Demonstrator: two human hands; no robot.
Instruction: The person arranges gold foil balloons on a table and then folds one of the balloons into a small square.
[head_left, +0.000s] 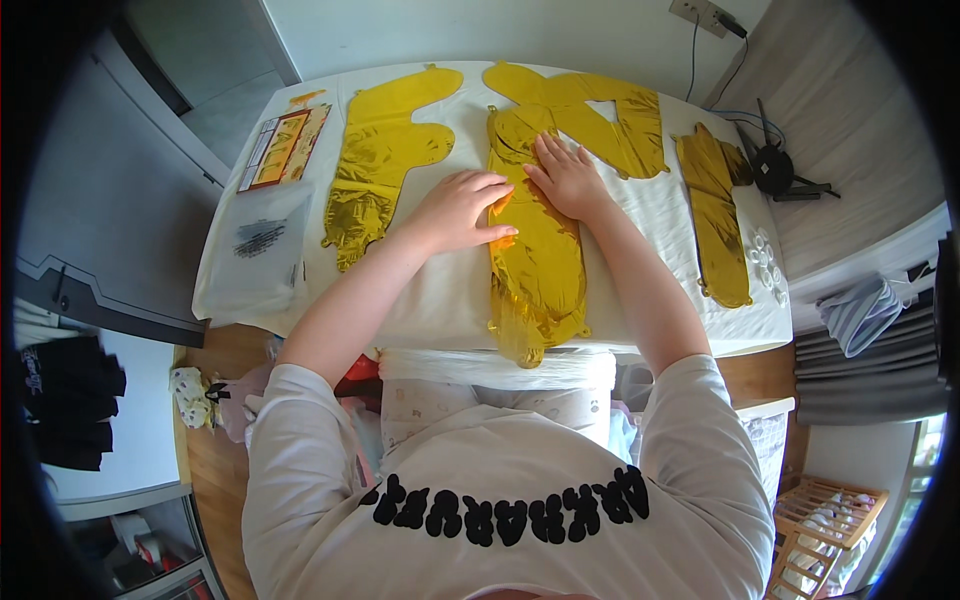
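Observation:
A flat, uninflated gold foil balloon (535, 270) lies lengthwise in the middle of a white-covered table (440, 300). My left hand (460, 208) rests at its left edge with the thumb pressing on the foil, and a small orange piece shows under the fingers. My right hand (568, 178) lies flat, fingers spread, on the balloon's upper part. A second gold foil balloon (385, 160) lies left of my left hand. A third gold foil balloon (590, 110) lies beyond my right hand. A fourth, narrow gold foil balloon (715, 215) lies at the right.
A clear plastic bag (262, 240) and a printed orange card (285, 145) lie at the table's left end. Small white round pieces (765, 262) sit near the right edge. A black stand (775, 170) and cables are on the floor to the right.

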